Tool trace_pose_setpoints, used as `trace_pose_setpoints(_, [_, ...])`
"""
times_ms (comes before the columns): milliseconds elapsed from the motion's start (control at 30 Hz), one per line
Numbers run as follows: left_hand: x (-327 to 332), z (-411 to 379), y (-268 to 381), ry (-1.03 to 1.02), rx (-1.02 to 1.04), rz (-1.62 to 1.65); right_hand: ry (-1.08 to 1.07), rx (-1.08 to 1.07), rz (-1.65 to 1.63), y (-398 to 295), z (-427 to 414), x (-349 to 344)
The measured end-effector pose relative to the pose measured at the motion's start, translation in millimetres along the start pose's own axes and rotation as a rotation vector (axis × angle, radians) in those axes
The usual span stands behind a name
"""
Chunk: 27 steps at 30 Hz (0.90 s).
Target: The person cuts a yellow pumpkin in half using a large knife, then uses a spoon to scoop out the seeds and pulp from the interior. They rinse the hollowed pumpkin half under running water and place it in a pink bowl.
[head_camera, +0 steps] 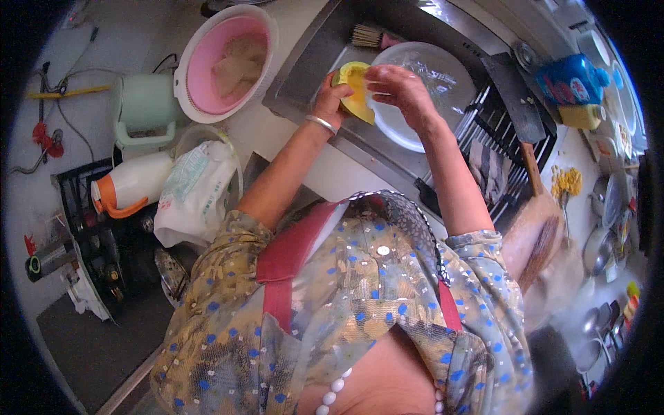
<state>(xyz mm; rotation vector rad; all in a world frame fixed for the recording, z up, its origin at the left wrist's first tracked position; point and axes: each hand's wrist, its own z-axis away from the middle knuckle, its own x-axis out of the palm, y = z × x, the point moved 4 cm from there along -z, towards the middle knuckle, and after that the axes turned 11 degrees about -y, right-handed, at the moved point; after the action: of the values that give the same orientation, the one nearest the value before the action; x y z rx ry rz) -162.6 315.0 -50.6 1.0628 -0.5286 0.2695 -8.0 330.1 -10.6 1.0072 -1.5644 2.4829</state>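
Note:
My left hand (332,98) grips a hollowed piece of yellow squash (356,88), its scooped inside turned towards my right. Just beside the squash's rim, my right hand (399,91) is held palm down with fingers slightly apart; I see nothing in its grasp. Whether its fingertips touch the rim is hard to tell. Beneath the right hand, a white basin (386,127) of clear water stands in the stainless steel sink (301,72). A bristle brush (367,36) with a pink part lies behind the basin.
A cleaver (513,98) lies across the sink's drying rack (511,181), with a cloth (487,168) nearby. Yellow pulp and seeds (566,181) sit on the right counter beside a spoon. At left are a pink basin (199,67) in a white colander, a plastic bag (197,192) and a thermos (137,179).

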Motion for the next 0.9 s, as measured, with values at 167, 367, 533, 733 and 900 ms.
trace_pose_setpoints(167, [21, -3, -8, 0.065, 0.133, -0.324, 0.308, -0.312, 1.085, -19, 20, -19])
trace_pose_setpoints(367, [68, 29, 37, -0.111, 0.354, -1.212, 0.068, -0.399, 1.387, -48, 38, 3])
trace_pose_setpoints(533, [99, 49, 54, -0.177, 0.926, -1.547, 0.188, -0.679, 1.566, -70, 68, 28])
trace_pose_setpoints(733, [102, 45, 80, 0.031, 0.245, -1.833, 0.176, -0.5, 1.551, -62, 76, 35])
trace_pose_setpoints(900, [48, 63, 159, 0.131, 0.631, -1.576, 0.17, -0.306, 1.674, -54, 110, 23])
